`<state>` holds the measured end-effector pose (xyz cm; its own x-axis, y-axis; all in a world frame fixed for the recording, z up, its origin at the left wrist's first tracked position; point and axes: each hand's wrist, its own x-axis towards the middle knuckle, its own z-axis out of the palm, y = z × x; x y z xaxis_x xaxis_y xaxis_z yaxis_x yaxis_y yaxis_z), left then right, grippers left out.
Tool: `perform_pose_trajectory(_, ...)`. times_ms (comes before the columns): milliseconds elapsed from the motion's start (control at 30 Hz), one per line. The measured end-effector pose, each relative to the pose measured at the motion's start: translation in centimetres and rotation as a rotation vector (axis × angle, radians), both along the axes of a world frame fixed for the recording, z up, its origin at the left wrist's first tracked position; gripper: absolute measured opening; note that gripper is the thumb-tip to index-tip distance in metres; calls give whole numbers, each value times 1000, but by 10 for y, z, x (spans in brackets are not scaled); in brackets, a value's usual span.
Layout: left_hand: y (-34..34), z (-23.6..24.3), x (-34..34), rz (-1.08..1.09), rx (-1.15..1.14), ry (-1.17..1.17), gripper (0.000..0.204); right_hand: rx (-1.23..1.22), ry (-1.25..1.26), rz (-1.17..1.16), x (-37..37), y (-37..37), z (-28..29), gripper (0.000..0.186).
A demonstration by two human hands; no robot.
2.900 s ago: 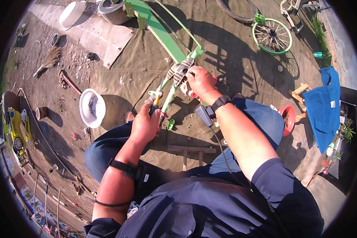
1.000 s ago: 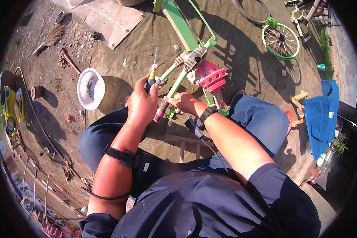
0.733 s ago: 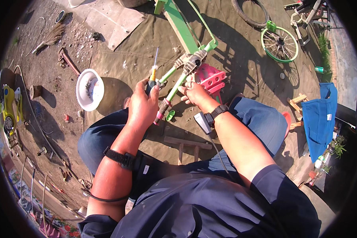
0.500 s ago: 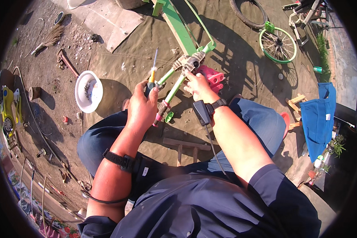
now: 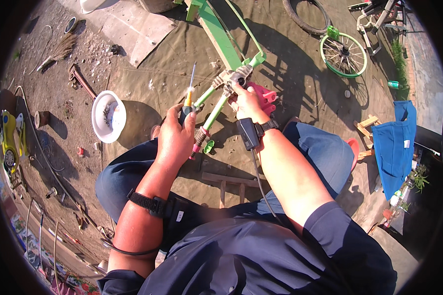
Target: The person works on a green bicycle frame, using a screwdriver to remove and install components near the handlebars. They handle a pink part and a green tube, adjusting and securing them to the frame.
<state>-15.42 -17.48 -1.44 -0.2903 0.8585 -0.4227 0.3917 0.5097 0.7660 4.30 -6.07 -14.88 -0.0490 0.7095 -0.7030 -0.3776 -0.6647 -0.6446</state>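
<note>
In my left hand (image 5: 176,130), closed fingers grip a screwdriver (image 5: 188,101) with a yellow and dark handle, its thin shaft pointing up and away. Just right of it a green bicycle frame (image 5: 214,114) slants across, with a greasy metal joint (image 5: 235,80) where its tubes meet. My right hand (image 5: 248,105) is at that joint, its fingers bent and fingertips against the open round end; whatever they pinch is too small to make out. A spring with pink ends (image 5: 200,137) sits at the frame's near end. Pinkish-red plastic (image 5: 266,100) shows behind my right hand.
A white basin (image 5: 96,118) with small dark bits stands left, beside a rusty pipe wrench (image 5: 81,81). A green-rimmed wheel (image 5: 365,56) and a black tyre (image 5: 307,27) lie far right. A low wooden stool (image 5: 231,179) is between my knees; blue cloth (image 5: 393,147) hangs at right.
My right fingers have shifted slightly at the metal joint, with the hand more bunched. The screwdriver stays in my left hand, nearly in place. The whole view has moved a little.
</note>
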Motion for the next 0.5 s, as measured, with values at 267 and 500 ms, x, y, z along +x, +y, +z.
perform_pose_trajectory(267,2,3,2,-12,-15,5,42,26,-150,23,2,-1,-9,24)
perform_pose_trajectory(500,1,2,3,-6,-22,7,42,42,-128,-22,-1,-4,-4,27)
